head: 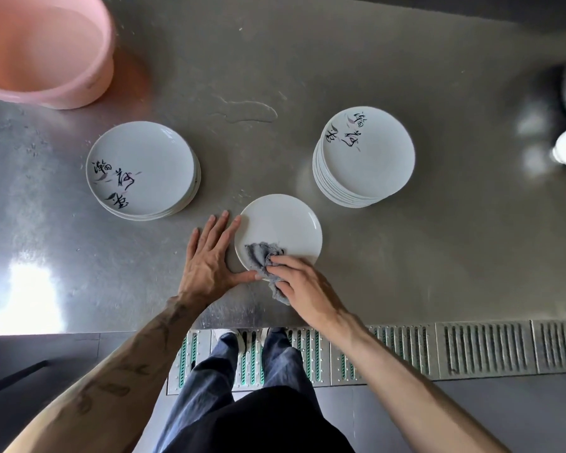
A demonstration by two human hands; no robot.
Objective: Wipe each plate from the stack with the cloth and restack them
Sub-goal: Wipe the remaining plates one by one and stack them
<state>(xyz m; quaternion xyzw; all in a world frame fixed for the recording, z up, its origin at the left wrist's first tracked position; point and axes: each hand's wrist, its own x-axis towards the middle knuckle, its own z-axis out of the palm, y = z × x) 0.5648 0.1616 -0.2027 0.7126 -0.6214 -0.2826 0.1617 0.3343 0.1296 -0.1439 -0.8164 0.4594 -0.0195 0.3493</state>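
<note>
near the front edge of the steel counter, one plate lies between the left stack and right stack; left hand, fingers straight and spread, braces its rim; right hand grips the grey cloth on it

steel counter, wet patch, floor drain grate, glare lwr left

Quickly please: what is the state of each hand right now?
Left hand: open, fingers straight, touching the plate at its edge.
Right hand: closed around the grey cloth, pressing it on the plate.
</note>
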